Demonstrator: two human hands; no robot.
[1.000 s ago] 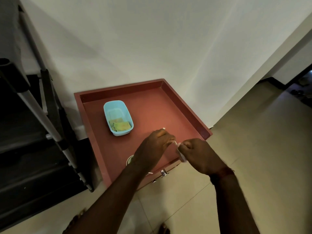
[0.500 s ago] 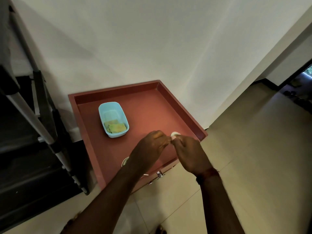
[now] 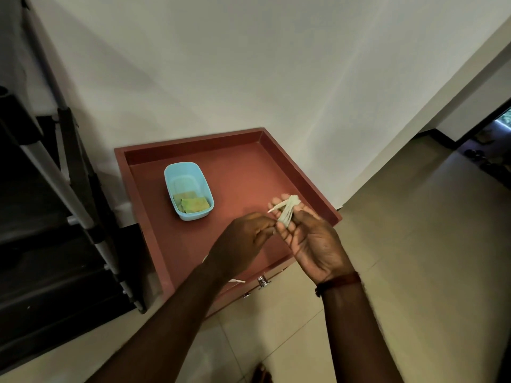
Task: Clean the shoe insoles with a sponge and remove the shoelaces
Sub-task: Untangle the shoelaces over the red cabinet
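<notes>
A white shoelace, wound into a small bundle, lies across the fingers of my right hand, which holds it palm up over the red-brown table top. My left hand is just left of it, its fingertips pinching the lace's lower end. A second white lace peeks out from under my left forearm near the table's front edge. A light blue tub on the table holds a yellow-green sponge. No shoe or insole is in view.
The table top has a raised rim and stands against a white wall. A dark metal rack stands to the left. Tiled floor stretches to the right, toward a dark doorway. Metal drawer knobs stick out below the front edge.
My right hand has turned palm up and the lace now shows as a wound bundle on its fingers. Both hands stayed together over the table's front right part.
</notes>
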